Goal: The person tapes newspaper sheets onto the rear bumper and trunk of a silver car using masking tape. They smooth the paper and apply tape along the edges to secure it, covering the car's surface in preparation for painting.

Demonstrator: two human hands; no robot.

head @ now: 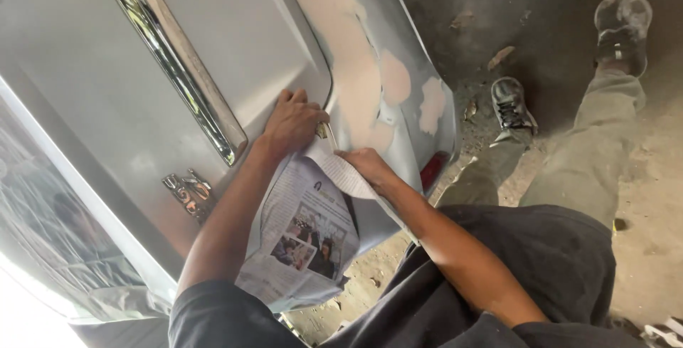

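My left hand (292,122) presses flat on the silver car tailgate (107,99), its fingers at the top edge of a sheet of newspaper (306,234), with what looks like tape at the fingertips. My right hand (366,165) holds down the folded upper right corner of the same newspaper against the panel. The paper lies over the lower part of the tailgate, beside patches of beige body filler (395,77) on the bumper corner.
A chrome trim strip (178,56) and a chrome emblem (186,193) sit on the tailgate. A red tail lamp (432,169) shows at the bumper edge. My legs and dusty shoes (512,106) rest on the dirt ground (654,198).
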